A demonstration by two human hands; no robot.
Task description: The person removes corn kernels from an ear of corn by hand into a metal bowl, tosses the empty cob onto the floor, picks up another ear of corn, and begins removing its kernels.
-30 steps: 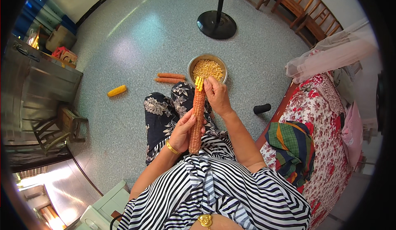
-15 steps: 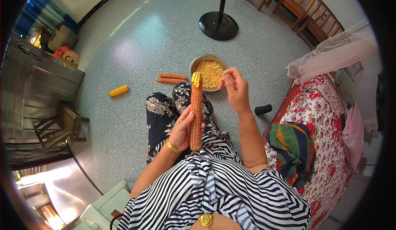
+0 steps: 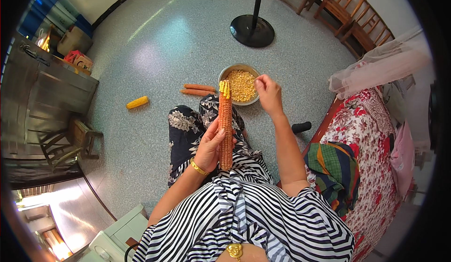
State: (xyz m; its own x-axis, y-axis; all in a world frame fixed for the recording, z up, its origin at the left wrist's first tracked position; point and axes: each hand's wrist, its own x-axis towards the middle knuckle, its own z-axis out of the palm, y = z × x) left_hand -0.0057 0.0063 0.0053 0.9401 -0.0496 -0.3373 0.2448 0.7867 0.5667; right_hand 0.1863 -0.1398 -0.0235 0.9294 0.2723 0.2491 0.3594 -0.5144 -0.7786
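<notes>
Wrapped firmly around the lower half of a long, reddish-brown, nearly bare corn cob (image 3: 225,121), the person's left hand (image 3: 210,145) holds it fast in the head view. The right hand (image 3: 269,95) is off the cob, at the right rim of the round, silvery metal bowl (image 3: 242,67), its fingers curled toward the thumb; whether they pinch any kernels cannot be told. The cob lies on the person's side of the bowl, its far tip overlapping the bowl's near left edge in this view. Its long axis runs almost straight away from the person: the tip with a few yellow rows points toward the bowl, the bare butt toward the striped shirt (image 3: 291,210). Left of the bowl lie two stripped, reddish cobs (image 3: 198,92), and farther left one full yellow ear (image 3: 137,102).

The step in hand appears to be shelling the last rows into the bowl's loose yellow kernels (image 3: 242,84); the next move seems to call for the right thumb back against that tip, the left grip steady.
</notes>
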